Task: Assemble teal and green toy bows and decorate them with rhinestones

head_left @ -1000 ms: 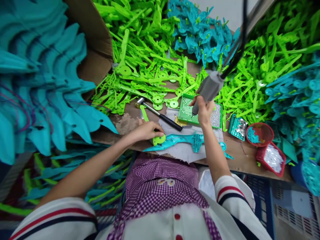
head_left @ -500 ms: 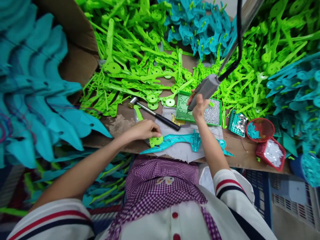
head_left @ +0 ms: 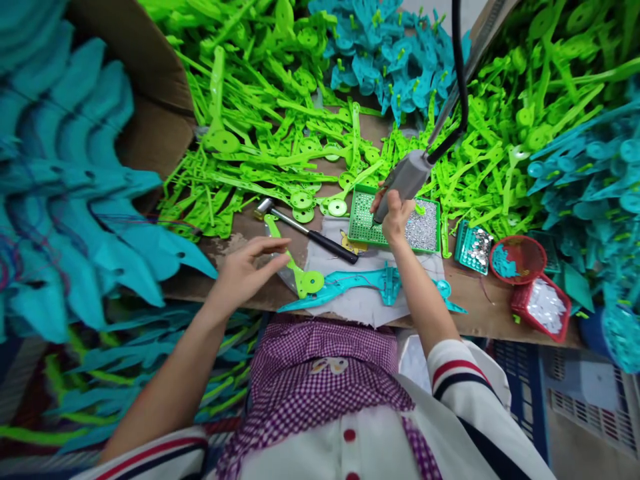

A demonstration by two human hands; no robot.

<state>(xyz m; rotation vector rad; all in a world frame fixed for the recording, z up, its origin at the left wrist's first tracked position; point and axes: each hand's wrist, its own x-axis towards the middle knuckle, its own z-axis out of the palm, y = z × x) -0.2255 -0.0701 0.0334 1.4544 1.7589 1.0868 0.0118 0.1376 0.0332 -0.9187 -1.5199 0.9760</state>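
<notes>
My right hand is wrapped round a grey electric screwdriver, its tip over the holed left part of a green tray of small silver screws. My left hand is open, fingers apart, just left of a green arm-shaped part. The round end of that part lies on the left portion of a long blue part, which rests on a grey cloth. Between the green part and the tray lies a hammer with a black handle.
Green parts are heaped behind, with blue parts beyond. Stacked blue pieces and a cardboard box stand left. To the right are a teal basket of metal discs, a red bowl and a red basket.
My left hand has let go of the green part's round end, moved left and opened. My right hand and the screwdriver have shifted only slightly.
</notes>
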